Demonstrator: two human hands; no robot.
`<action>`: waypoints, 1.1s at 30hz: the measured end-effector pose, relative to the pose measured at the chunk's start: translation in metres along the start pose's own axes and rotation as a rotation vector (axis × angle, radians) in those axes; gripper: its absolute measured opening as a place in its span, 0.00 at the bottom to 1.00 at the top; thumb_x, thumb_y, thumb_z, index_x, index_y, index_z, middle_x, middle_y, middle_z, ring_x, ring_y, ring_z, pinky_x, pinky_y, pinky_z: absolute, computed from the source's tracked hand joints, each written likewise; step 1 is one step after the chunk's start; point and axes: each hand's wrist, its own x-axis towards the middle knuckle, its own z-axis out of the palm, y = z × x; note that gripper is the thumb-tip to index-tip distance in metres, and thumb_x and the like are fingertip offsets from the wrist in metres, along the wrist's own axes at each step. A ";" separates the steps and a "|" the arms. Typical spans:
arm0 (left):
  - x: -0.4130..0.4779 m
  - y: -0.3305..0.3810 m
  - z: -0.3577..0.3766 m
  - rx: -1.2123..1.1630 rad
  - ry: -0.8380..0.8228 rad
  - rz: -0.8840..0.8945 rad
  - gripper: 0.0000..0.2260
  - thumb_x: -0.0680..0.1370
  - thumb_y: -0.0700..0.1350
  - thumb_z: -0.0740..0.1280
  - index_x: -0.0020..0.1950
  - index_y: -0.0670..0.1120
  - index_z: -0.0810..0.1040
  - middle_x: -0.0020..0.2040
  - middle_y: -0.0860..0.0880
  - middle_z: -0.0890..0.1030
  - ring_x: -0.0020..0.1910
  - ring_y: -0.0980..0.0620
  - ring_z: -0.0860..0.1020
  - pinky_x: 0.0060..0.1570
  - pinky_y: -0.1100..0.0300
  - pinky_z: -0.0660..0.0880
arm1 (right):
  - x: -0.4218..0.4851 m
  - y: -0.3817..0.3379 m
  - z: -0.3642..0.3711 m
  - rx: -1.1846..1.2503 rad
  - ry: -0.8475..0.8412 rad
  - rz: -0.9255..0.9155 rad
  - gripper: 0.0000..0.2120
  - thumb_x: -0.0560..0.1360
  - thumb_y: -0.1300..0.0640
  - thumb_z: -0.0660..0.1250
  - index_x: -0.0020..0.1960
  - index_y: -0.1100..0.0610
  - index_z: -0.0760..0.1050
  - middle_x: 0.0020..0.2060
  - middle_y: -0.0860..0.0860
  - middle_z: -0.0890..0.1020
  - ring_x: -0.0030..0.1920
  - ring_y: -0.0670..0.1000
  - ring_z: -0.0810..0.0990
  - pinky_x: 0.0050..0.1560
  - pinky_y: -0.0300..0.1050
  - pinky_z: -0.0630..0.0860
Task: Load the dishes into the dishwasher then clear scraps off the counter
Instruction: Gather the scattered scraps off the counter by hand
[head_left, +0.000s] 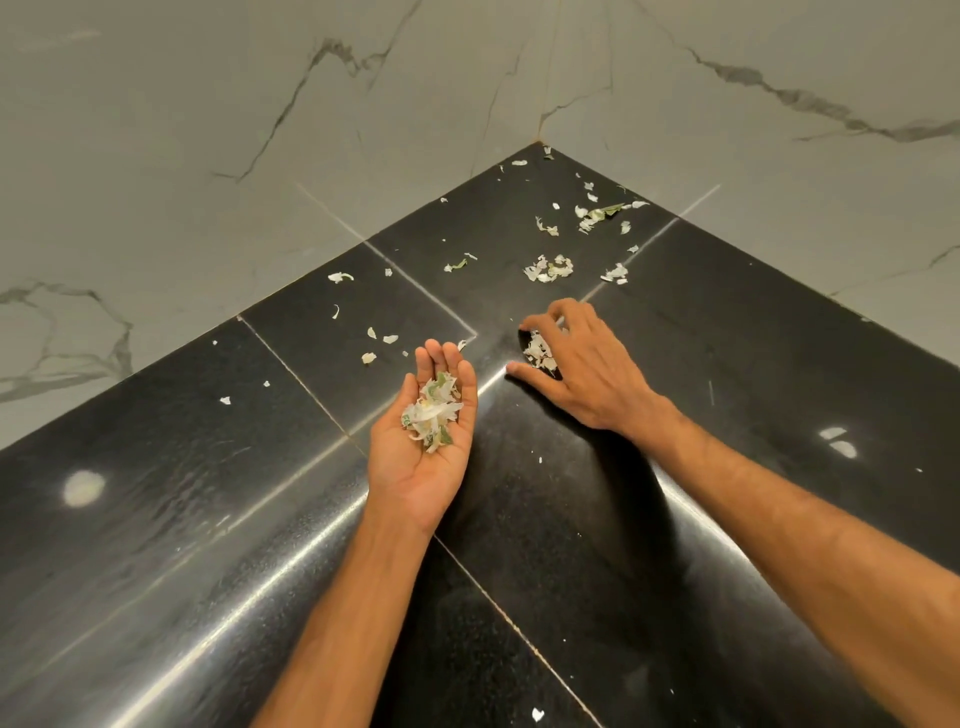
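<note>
- Cupped palm-up, the left hand (426, 457) carried a heap of scraps (434, 413) on its nearly straight fingers, released rather than clenched, above the counter's (208, 519) rounded front edge.
- Palm-down, the right hand (587, 369) had its fingers curled round a small pile (539, 353) on the counter, thumb stretched out flat.
- Both lots looked thin, curled and papery, white with a few green bits.
- Loose scraps (550, 267) of the same kind lay scattered toward the counter's back corner.
- Glossy black speckled stone slabs with pale seams made up the counter; grey-veined marble walls (208, 130) met at its corner.
</note>
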 end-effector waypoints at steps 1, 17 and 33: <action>0.001 0.000 0.000 0.002 -0.001 -0.001 0.13 0.86 0.42 0.58 0.59 0.40 0.81 0.60 0.48 0.82 0.61 0.47 0.81 0.67 0.52 0.74 | 0.002 0.000 -0.001 -0.028 -0.012 -0.020 0.25 0.81 0.32 0.57 0.63 0.53 0.72 0.54 0.51 0.71 0.51 0.52 0.72 0.48 0.46 0.75; 0.001 -0.002 -0.001 -0.031 -0.021 -0.031 0.13 0.86 0.43 0.58 0.60 0.40 0.80 0.60 0.47 0.82 0.61 0.46 0.81 0.65 0.51 0.75 | 0.035 0.002 0.005 -0.421 0.061 -0.170 0.25 0.87 0.57 0.49 0.35 0.57 0.72 0.26 0.50 0.62 0.22 0.51 0.58 0.25 0.42 0.53; -0.005 -0.026 -0.005 0.054 -0.004 -0.086 0.16 0.86 0.44 0.56 0.57 0.39 0.82 0.58 0.45 0.83 0.62 0.46 0.80 0.69 0.52 0.72 | 0.012 -0.066 -0.060 1.475 0.365 1.123 0.14 0.78 0.59 0.65 0.34 0.54 0.69 0.26 0.49 0.70 0.22 0.45 0.65 0.20 0.37 0.54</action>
